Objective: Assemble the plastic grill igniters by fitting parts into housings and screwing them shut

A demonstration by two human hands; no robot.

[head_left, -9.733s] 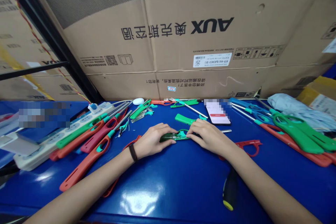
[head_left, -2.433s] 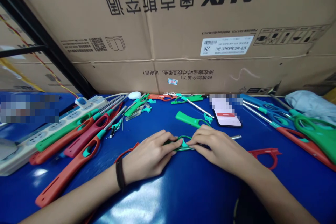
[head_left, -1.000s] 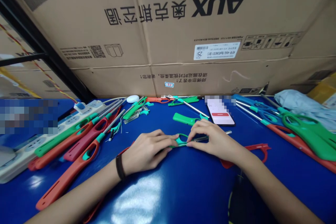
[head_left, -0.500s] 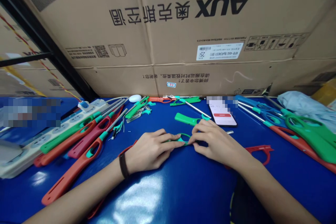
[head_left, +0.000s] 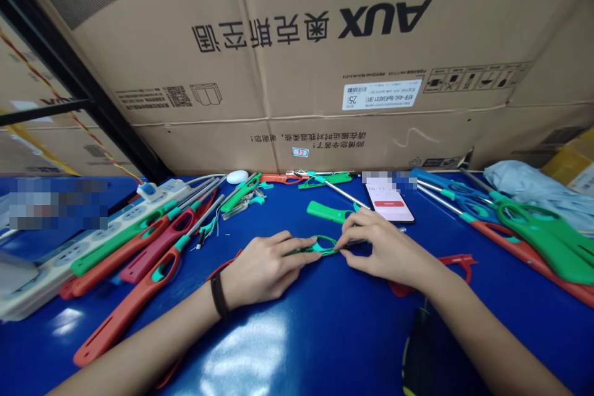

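At the frame's centre, the looped plastic lighter casing (head_left: 328,252) is green, its curved plastic trigger (head_left: 318,248) turquoise. The smooth tabletop (head_left: 325,328) is deep blue, with a whitish glare at lower centre. Left of centre, the narrow wristband (head_left: 218,296) is dark brown; farther left, the long-handled plastic lighter (head_left: 125,309) is orange-red. Across the top, the tall cardboard box (head_left: 297,68) is tan with black print and a dark mesh-patterned band at upper left. At right, the crumpled cloth (head_left: 524,185) is pale blue.
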